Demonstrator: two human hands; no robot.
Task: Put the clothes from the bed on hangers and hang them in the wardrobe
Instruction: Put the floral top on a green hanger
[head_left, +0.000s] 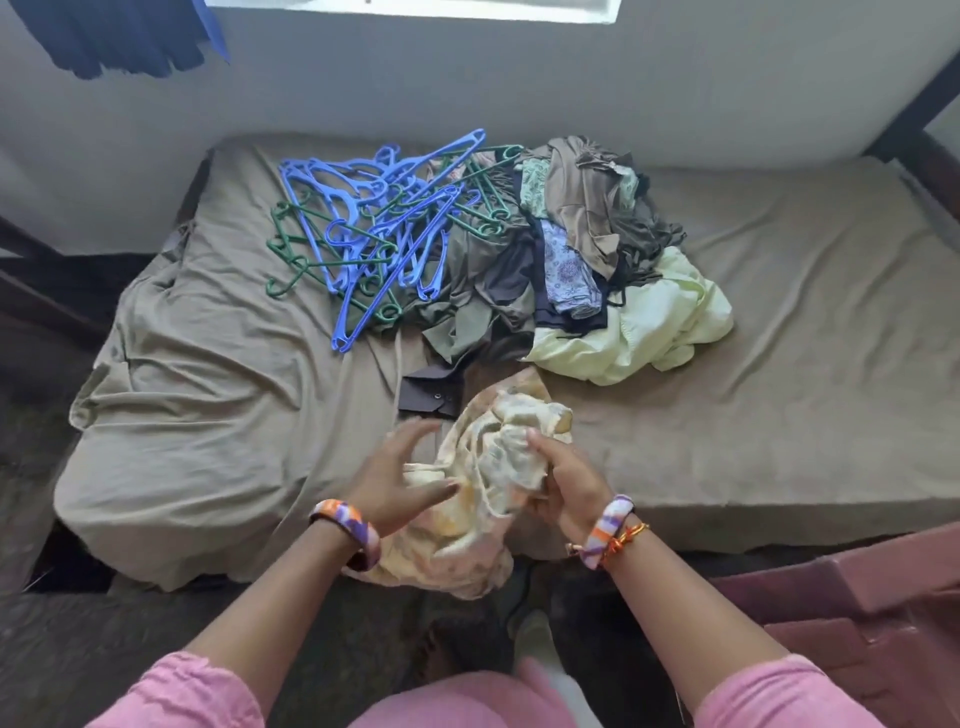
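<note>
A crumpled cream garment with yellow and orange print (483, 467) lies at the bed's near edge and hangs partly over it. My right hand (563, 480) grips a bunch of its fabric. Just left of the cloth, my left hand (400, 475) has its fingers spread and its thumb touches the garment. Farther back lies a tangle of several blue and green plastic hangers (374, 228). To their right is a pile of clothes (576, 234) in olive, brown, dark and patterned fabrics, with a pale green garment (649, 322) at its front.
The bed (208, 374) has a wrinkled tan sheet and stands against a white wall. A dark blue cloth (119, 36) hangs at the top left. A dark bed frame post (914, 114) rises at the right. A maroon object (872, 597) sits at the lower right.
</note>
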